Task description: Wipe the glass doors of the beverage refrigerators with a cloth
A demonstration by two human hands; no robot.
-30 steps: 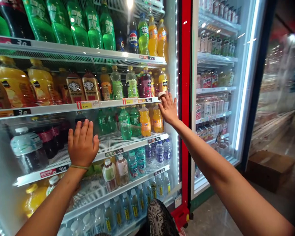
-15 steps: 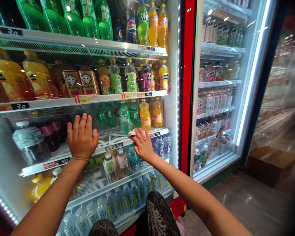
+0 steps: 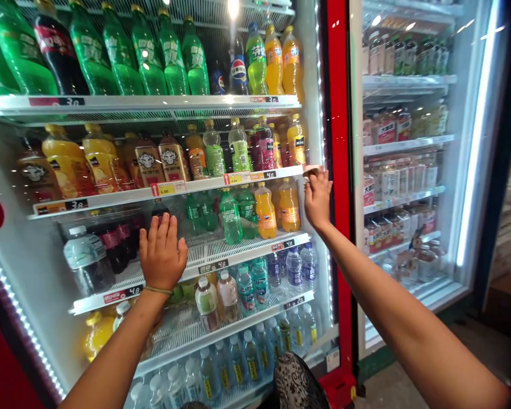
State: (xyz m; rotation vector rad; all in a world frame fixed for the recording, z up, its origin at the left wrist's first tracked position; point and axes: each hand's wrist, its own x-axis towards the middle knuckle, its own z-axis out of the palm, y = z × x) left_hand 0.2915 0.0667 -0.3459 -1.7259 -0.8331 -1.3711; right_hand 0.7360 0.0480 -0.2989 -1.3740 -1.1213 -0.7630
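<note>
My left hand [image 3: 162,253] lies flat and open against the glass door [image 3: 46,267] of a drinks fridge, fingers pointing up, over the third shelf. My right hand [image 3: 317,196] presses a small pale cloth [image 3: 311,169] against the glass near the door's right edge, beside the red frame [image 3: 338,227], level with the second shelf. Orange soda bottles [image 3: 276,207] stand just left of that hand, behind the glass.
Behind the glass, shelves hold green, orange and cola bottles [image 3: 153,57] and water bottles [image 3: 247,352]. A second glass-door fridge [image 3: 404,170] with small cartons stands to the right. Patterned clothing [image 3: 298,383] shows at the bottom.
My right hand swept down and left across the glass with the cloth, then back up to the door's right edge. My left hand stayed flat on the glass.
</note>
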